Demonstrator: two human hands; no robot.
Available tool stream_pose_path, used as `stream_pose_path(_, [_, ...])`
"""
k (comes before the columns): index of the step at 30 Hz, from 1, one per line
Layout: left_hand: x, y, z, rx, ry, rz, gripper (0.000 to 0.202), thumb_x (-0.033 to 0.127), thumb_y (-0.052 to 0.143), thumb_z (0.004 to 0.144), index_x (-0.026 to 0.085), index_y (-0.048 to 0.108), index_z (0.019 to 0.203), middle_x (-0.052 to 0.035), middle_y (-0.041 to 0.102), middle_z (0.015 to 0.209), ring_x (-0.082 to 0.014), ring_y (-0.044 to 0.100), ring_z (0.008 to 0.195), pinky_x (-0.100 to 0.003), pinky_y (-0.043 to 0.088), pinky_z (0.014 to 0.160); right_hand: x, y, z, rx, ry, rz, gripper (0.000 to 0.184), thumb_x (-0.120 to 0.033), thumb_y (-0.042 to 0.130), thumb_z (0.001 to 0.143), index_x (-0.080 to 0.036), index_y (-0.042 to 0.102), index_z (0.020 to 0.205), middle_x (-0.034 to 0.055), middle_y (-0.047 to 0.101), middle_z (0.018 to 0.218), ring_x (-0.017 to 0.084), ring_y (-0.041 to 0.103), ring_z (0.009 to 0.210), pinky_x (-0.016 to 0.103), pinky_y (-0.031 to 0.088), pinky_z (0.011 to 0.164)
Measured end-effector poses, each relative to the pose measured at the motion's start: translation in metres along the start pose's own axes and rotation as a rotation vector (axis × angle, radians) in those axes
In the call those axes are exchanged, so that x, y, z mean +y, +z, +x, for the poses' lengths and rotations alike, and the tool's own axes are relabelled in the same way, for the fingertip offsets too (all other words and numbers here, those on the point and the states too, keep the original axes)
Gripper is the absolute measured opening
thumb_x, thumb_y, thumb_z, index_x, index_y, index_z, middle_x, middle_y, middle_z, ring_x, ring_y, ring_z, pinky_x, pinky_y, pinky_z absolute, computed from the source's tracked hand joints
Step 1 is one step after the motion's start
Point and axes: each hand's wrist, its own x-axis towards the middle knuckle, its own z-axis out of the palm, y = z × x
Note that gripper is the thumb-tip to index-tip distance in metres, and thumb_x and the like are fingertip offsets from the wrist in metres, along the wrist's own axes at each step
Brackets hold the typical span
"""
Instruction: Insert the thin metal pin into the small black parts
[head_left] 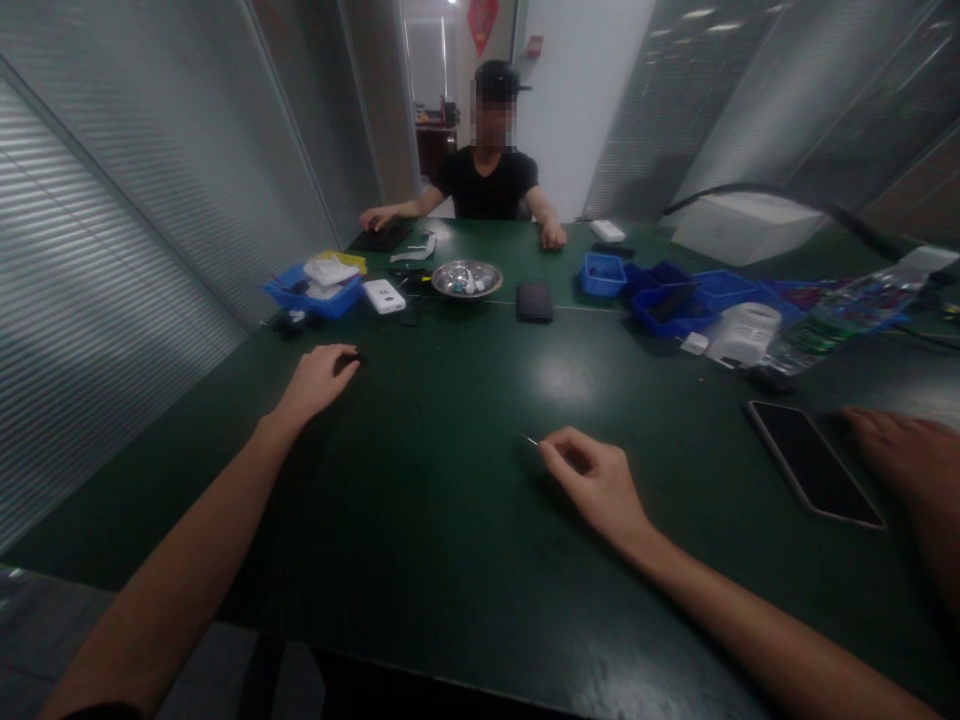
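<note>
My left hand [315, 382] reaches over the left part of the green table [420, 480], with its fingers curled around a small dark object [350, 361]. Most of that object is hidden, so its kind cannot be made out. Nearer the middle, my right hand [596, 475] pinches a thin, shiny metal piece [529, 439] between thumb and forefinger. Its tip points up and left, just above or on the table top. Beyond both hands lie a black flat square item [534, 301] and a round steel dish [466, 279] with small white pieces in it.
Blue bins [322, 297] with white packets stand at the left, beside a white power bank [384, 296]. More blue trays [602, 275], a plastic bottle [847, 315] and a phone [814, 462] are to the right. Another person's hand [911, 450] rests there; a person [491, 180] sits opposite.
</note>
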Motion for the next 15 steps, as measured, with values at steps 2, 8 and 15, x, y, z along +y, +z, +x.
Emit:
stream_pose_path(2, [-0.005,-0.003,0.0,0.005,-0.028,0.028,0.042,0.042,0.049,0.098,0.017,0.066,0.127,-0.0133,0.066,0.132,-0.0324,0.057,0.123,-0.047,0.041,0.105,0.001,0.0,0.0,-0.008,0.001,-0.003,0.028,-0.04,0.059,0.098,-0.019,0.074,0.088,0.0025,0.073,0.08,0.018,0.067,0.068,0.028,0.05,0.062])
stream_pose_path(8, [-0.017,-0.004,-0.002,0.039,-0.016,0.043,0.044,0.028,0.042,0.097,0.017,0.064,0.133,-0.0132,0.067,0.125,-0.0312,0.058,0.115,-0.044,0.042,0.101,0.0,-0.001,-0.001,-0.01,-0.007,0.0,0.028,-0.04,0.059,0.097,-0.019,0.074,0.087,0.0024,0.074,0.078,0.018,0.067,0.066,0.028,0.05,0.061])
stream_pose_path(15, [-0.048,-0.002,-0.002,0.05,-0.058,0.032,0.044,0.043,0.046,0.097,0.017,0.07,0.123,-0.0154,0.063,0.123,-0.0323,0.056,0.114,-0.045,0.043,0.102,0.0,-0.001,0.0,-0.012,-0.009,-0.003,0.028,-0.04,0.058,0.097,-0.019,0.074,0.086,0.0025,0.073,0.078,0.018,0.067,0.066,0.028,0.05,0.061])
